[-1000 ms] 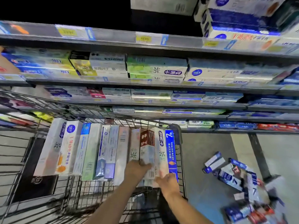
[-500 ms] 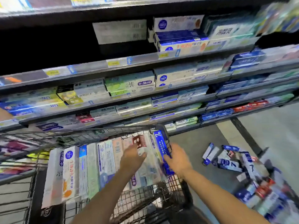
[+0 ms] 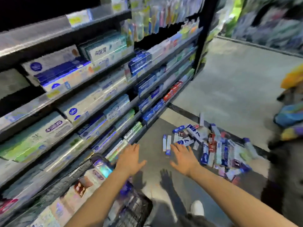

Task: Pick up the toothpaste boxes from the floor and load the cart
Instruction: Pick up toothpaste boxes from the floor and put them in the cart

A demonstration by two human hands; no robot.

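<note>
Several toothpaste boxes (image 3: 213, 145) lie in a loose heap on the grey floor to the right of the shelves, mostly blue, white and red. My left hand (image 3: 131, 158) and my right hand (image 3: 184, 158) are both stretched out in front of me with fingers spread, holding nothing. The right hand hovers just short of the heap's near-left edge, by two upright-lying blue and white boxes (image 3: 166, 145). The wire cart (image 3: 131, 208) is at the lower left, blurred, with boxes stacked in it (image 3: 85, 185).
Long shelves of toothpaste (image 3: 98, 89) run along the left. A black shelf post (image 3: 200, 38) ends the run. My white shoe (image 3: 197, 208) stands on the floor below the hands. A dark shape with colourful items (image 3: 290, 115) sits at the right edge.
Both hands have left the boxes in the cart and swung right, towards the heap on the floor. The view has turned right and is blurred.
</note>
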